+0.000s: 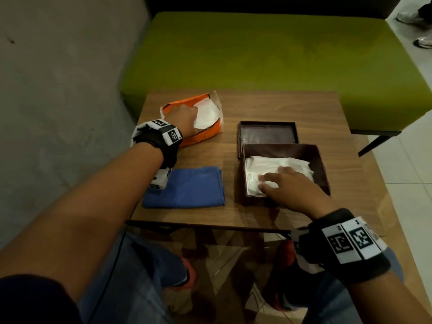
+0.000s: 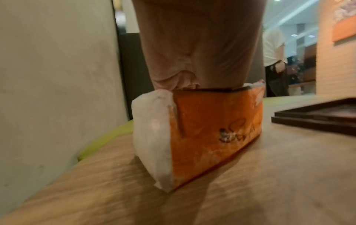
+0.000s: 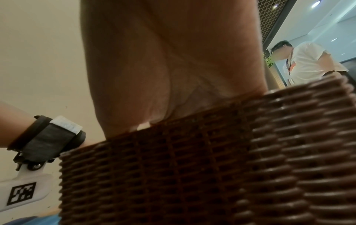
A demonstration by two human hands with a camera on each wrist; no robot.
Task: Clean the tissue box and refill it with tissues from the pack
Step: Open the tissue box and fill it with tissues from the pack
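Pressing with spread, straight fingers, the right hand [image 1: 294, 190] flattens the tissues [image 1: 278, 168] already lying in the woven brown tissue box [image 1: 323, 171]. Across from it, the left hand [image 1: 184, 119] reaches into the orange pack [image 1: 201, 135]; whether its fingers grasp the sheets there, I cannot tell. A hasty pull could drag the light pack along or tear sheets. Count: one box, one lid [image 1: 268, 133] just beyond it, one pack, one blue cloth [image 1: 189, 189].

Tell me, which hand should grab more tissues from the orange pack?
The left hand. It already reaches into the orange pack, while the right hand rests on the tissues in the brown box.
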